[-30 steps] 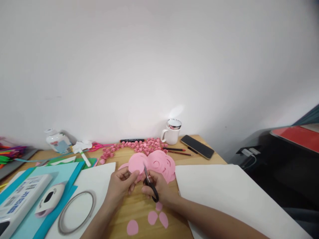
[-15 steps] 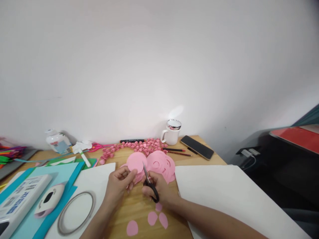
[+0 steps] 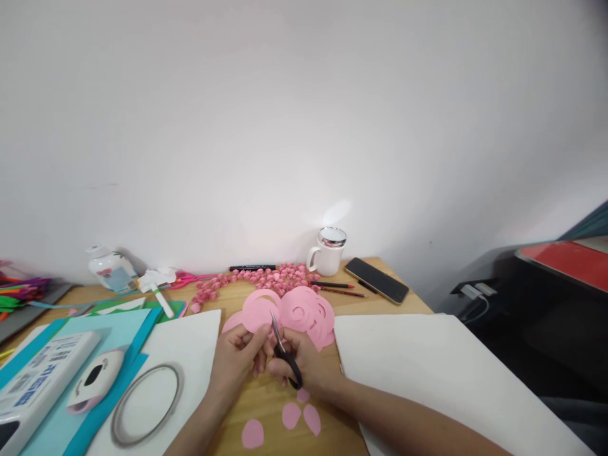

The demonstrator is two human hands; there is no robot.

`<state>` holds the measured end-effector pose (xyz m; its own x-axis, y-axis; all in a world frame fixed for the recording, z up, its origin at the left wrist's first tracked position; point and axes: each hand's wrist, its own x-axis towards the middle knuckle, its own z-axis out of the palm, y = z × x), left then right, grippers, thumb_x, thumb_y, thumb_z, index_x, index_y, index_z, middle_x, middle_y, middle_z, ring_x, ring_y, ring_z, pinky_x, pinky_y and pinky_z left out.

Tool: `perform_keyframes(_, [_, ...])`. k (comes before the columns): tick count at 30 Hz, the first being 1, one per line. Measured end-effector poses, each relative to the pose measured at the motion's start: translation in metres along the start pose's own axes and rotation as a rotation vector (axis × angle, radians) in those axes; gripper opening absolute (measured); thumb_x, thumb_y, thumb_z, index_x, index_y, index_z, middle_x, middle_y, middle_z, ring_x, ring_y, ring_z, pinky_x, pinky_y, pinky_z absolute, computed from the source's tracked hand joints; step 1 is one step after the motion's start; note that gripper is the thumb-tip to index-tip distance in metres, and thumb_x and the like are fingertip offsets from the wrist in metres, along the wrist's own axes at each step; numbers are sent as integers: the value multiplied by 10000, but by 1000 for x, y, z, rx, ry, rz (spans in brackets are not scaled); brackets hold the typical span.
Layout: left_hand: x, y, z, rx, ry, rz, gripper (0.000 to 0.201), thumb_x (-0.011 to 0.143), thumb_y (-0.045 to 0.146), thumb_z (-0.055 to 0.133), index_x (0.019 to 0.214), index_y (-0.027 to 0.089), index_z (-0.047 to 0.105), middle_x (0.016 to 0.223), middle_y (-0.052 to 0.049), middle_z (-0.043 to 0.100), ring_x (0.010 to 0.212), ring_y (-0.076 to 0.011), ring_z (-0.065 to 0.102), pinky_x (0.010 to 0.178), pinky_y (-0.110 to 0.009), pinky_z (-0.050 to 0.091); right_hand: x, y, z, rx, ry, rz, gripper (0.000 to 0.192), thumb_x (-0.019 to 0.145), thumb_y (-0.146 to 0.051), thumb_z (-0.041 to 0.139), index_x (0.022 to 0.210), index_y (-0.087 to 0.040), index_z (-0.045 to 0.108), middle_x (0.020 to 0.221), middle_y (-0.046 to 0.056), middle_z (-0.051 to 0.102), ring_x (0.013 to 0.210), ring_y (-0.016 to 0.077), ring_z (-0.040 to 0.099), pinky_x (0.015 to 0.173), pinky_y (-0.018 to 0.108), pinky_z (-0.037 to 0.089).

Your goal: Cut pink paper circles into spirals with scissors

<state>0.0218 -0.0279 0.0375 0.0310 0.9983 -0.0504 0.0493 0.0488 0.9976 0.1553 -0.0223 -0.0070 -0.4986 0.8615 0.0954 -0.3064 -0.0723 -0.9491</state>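
Observation:
Between the fingers of my left hand (image 3: 240, 351) is a round pink paper piece (image 3: 259, 311), pinched at its lower edge. My right hand (image 3: 306, 361) grips a pair of black-handled scissors (image 3: 289, 364), its metal blades pointing up against the right part of the paper. Whether the blades are parted is hard to make out. Behind the hands lies a heap of pink paper discs with curved cuts (image 3: 316, 313). Several small pink paper pieces (image 3: 253, 434) rest on the wood in front of my right hand.
Many small pink rolled paper bits (image 3: 285, 277) spread along the back, near a white mug (image 3: 327, 253), pencils (image 3: 339, 291) and a phone (image 3: 377, 280). Left are a tape roll (image 3: 145, 405), a white-and-pink device (image 3: 95, 382) and coloured sheets (image 3: 118, 320). White paper (image 3: 427, 361) covers the right.
My left hand has moved slightly right, closer to my right hand. The pink paper has shifted and turned a little, and a curved slit now shows near its top.

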Motion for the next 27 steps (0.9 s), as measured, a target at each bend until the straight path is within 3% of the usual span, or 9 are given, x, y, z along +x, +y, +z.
perform_keyframes(4, [0,0,-1,59,21,19,313,646,354,685,450,148,554,307,35,488,285,-68,396,341,-172,279,-1,-6,2,4,21,-21,357,596,-360,762,739,-181,489,576,-57,551,444,81,484,457,211,406])
perform_keyframes(10, [1,6,-2,116,-41,17,366,651,395,659,409,160,518,300,32,473,278,-67,380,327,-174,267,1,-12,4,16,99,-76,477,498,-367,819,731,-197,440,614,-43,561,561,124,545,517,224,375])
perform_keyframes(16, [1,7,-2,108,-23,26,361,657,388,661,422,158,513,317,39,477,298,-60,391,342,-162,293,2,-15,6,13,50,-102,448,534,-447,782,724,-200,460,629,-31,553,614,149,552,529,234,372])
perform_keyframes(27, [6,-1,-9,106,-17,20,350,642,400,682,446,153,529,302,40,474,278,-58,371,325,-160,261,2,-3,-1,-48,115,-47,384,557,-394,772,718,-185,494,562,-66,485,435,63,402,406,180,329])
